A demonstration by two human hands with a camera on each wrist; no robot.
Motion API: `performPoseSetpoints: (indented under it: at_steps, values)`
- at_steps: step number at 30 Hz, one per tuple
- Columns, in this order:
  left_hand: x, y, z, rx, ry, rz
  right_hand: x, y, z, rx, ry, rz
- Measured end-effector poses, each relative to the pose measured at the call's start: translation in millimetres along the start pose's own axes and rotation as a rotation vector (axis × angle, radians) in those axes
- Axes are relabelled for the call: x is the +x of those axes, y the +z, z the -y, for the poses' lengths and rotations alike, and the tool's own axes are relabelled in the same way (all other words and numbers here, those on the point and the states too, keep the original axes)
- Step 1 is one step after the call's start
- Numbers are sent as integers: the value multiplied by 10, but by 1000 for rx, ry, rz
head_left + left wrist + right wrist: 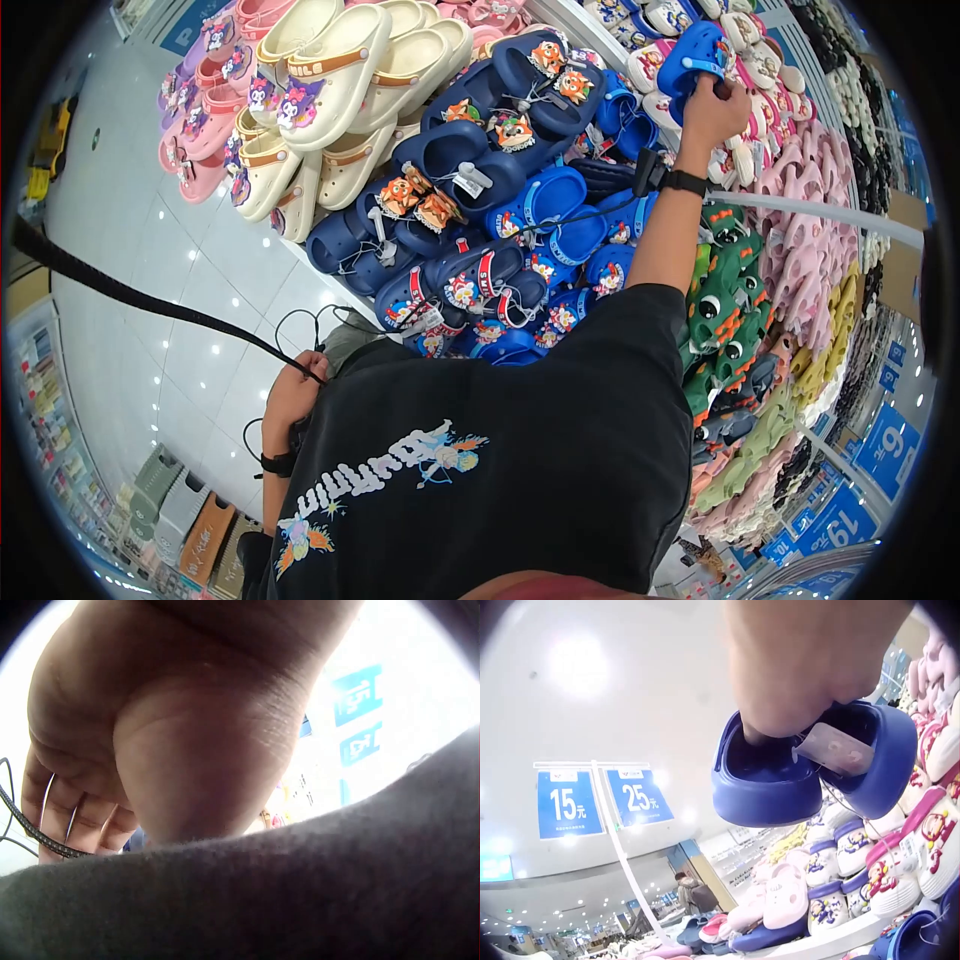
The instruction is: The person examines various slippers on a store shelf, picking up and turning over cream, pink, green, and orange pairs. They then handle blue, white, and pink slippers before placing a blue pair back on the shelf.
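Note:
My right hand (718, 112) grips a pair of blue clogs (692, 62) over the right end of the display. In the right wrist view, the two blue clogs (769, 784) hang side by side with their heels toward the camera. A pale tag (838, 748) dangles between them, and the fingertips are hidden inside the shoes. Down at my side, my left hand (292, 392) rests by the grey trousers (240, 900). In the left wrist view its fingers (94, 819) hang loosely, with a braided black cable (45, 838) running past them.
Navy clogs with fox charms (455, 150) and cream clogs (335, 60) are heaped before me. Green dinosaur clogs (725, 290) lie to the right, near white clogs with pink trim (765, 75). A pale rail (810, 203) crosses near my right wrist. Price signs (570, 804) stand beyond.

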State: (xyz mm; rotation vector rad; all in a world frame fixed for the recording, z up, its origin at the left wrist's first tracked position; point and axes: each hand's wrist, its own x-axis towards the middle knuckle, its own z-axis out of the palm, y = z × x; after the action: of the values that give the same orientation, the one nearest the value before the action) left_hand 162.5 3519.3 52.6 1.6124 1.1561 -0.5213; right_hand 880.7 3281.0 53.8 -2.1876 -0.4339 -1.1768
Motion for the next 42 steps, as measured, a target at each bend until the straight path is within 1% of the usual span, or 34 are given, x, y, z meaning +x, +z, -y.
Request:
performPoseSetpoints:
  at_steps: [2, 4, 5, 6, 8, 9, 10, 11, 12, 14, 15, 17, 18, 20, 21, 22, 23, 24, 26, 27, 28, 30, 31, 33, 34, 36, 38, 40, 41, 42]
  values:
    - [14, -39, -1, 13, 20, 16, -59, -280, 2, -23, 28, 0]
    - [70, -72, -20, 46, 69, 19, -122, -555, 154, 253, 333, -65]
    - [87, -113, -55, 69, 98, 19, -156, -743, 260, 308, 392, -40]
    - [60, -175, -179, 76, 116, 26, -219, -887, 395, 387, 427, -58]
    - [4, -297, -452, 171, 175, -37, -359, -1112, 583, 755, 502, -76]
    - [70, -382, -405, 191, 335, -65, -429, -1249, 747, 901, 511, -69]
    - [18, -489, -589, 219, 369, -68, -484, -1388, 894, 1049, 514, -62]
    - [-42, -591, -781, 217, 458, -99, -588, -1485, 934, 932, 563, 4]
    - [-115, -679, -945, 210, 542, -134, -614, -1658, 1157, 934, 551, -10]
    - [-227, -836, -1193, 69, 721, -125, -731, -2078, 1836, 1198, 723, 153]
    - [-273, -899, -1287, -7, 749, -60, -788, -2273, 2166, 1205, 716, 152]
    - [-320, -981, -1470, -174, 830, 91, -881, -2609, 2859, 1001, 244, 318]
    - [-336, -1001, -1553, -266, 882, 181, -935, -2711, 3211, 1040, 169, 314]
    - [-371, -1050, -1627, -279, 1062, 295, -1061, -2924, 3690, 829, -106, 369]
    - [-377, -1087, -1603, -279, 1102, 320, -1133, -2999, 3914, 784, -188, 365]
    - [-350, -1141, -1540, -324, 1110, 382, -1214, -3062, 4124, 732, -268, 362]
    - [-400, -1190, -1452, -500, 1081, 534, -1329, -3067, 4274, 724, -280, 323]
    - [-501, -1228, -1417, -675, 1043, 686, -1430, -3110, 4413, 720, -309, 329]
    - [-381, -1158, -1171, -992, 976, 832, -1551, -3207, 4721, 686, -339, 352]
    - [-368, -1147, -1090, -1011, 972, 788, -1621, -3227, 4846, 651, -338, 353]
    - [-343, -1196, -1043, -1016, 975, 801, -1688, -3212, 4964, 683, -325, 351]
    - [-324, -1339, -947, -1045, 905, 839, -1782, -3187, 5132, 687, -317, 390]
    - [-316, -1434, -929, -1052, 908, 847, -1779, -3199, 5208, 679, -325, 393]
    - [-309, -1632, -902, -1119, 865, 946, -1737, -3266, 5324, 733, -289, 437]
    - [-281, -1690, -839, -1124, 858, 959, -1777, -3257, 5287, 810, -277, 461]
    - [-215, -1776, -752, -1151, 804, 949, -1862, -3227, 5393, 892, -61, 386]
    - [-197, -1827, -717, -1170, 786, 990, -1963, -3179, 5350, 836, -55, 397]
    - [-201, -1863, -673, -1220, 791, 963, -2032, -3201, 5384, 791, -39, 418]
    - [-179, -1894, -650, -1241, 710, 973, -2057, -3236, 5424, 675, -87, 427]
    - [-158, -1907, -632, -1237, 701, 981, -2074, -3258, 5452, 560, -136, 431]
